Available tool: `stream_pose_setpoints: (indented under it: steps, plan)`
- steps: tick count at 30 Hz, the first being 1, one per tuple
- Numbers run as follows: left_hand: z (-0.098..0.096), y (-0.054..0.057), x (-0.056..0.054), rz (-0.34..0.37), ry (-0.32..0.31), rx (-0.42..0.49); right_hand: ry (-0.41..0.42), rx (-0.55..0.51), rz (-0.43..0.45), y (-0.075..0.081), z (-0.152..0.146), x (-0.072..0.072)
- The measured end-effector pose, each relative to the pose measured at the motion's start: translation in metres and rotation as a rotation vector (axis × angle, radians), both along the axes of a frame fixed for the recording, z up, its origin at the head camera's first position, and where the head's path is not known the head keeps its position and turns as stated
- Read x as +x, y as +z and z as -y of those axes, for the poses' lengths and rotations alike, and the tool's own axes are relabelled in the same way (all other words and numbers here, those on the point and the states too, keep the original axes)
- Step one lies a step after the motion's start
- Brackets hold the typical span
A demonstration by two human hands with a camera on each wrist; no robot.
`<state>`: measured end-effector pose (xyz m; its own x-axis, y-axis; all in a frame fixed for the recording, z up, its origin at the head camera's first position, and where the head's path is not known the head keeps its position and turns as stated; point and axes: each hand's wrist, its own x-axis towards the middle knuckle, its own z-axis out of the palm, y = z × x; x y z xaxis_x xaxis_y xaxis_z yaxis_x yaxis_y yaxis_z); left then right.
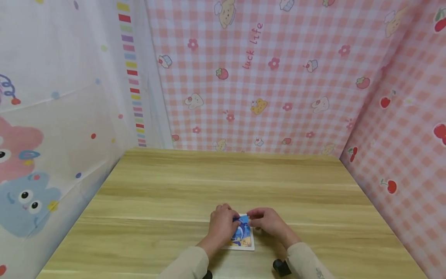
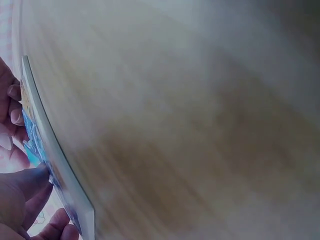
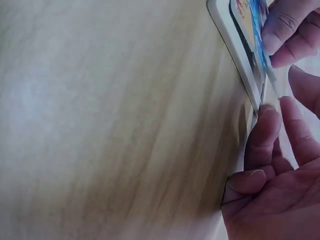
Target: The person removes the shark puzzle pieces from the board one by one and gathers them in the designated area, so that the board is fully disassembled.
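Note:
A small white-framed picture puzzle (image 1: 252,247), printed in blue with a sandy lower part, lies on the wooden table. My left hand (image 1: 222,223) reaches over its left side and pinches a blue puzzle piece (image 1: 244,220) at the upper part. In the right wrist view the piece's thin corner (image 3: 272,82) stands out at a tilt from the frame (image 3: 235,50). My right hand (image 1: 270,224) is at the upper right corner, thumb and index finger apart, the index fingertip (image 3: 286,102) right at the piece's corner. Another right finger (image 3: 265,122) meets the frame's edge.
The wood-grain table (image 1: 156,186) spreads around the puzzle. Behind it hangs a pink checked curtain (image 1: 296,89), with another cherry-printed cloth (image 1: 404,128) on the right and a white cartoon cloth (image 1: 69,135) on the left. A black wrist device (image 1: 281,267) sits by the right sleeve.

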<state>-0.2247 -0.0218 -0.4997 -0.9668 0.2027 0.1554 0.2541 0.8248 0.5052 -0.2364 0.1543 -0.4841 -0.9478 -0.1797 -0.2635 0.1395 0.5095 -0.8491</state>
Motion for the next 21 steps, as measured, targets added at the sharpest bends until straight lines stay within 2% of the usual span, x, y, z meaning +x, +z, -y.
stream_pose_setpoints:
  steps: [4, 9, 17, 21]
  plan:
    - [0.0, 0.0, 0.001, -0.011, -0.008, 0.003, 0.03, -0.014, -0.015, -0.001, 0.002, 0.0]
    - [0.002, -0.002, 0.001, -0.018, -0.03, -0.003, 0.017, -0.005, -0.038, -0.004, 0.005, -0.001]
    - [0.013, -0.001, 0.0, -0.024, -0.125, -0.03, 0.022, 0.027, -0.035, -0.003, 0.004, -0.002]
    - [0.023, 0.001, 0.002, -0.02, -0.148, -0.027, 0.029, 0.013, -0.04, -0.004, 0.004, -0.002]
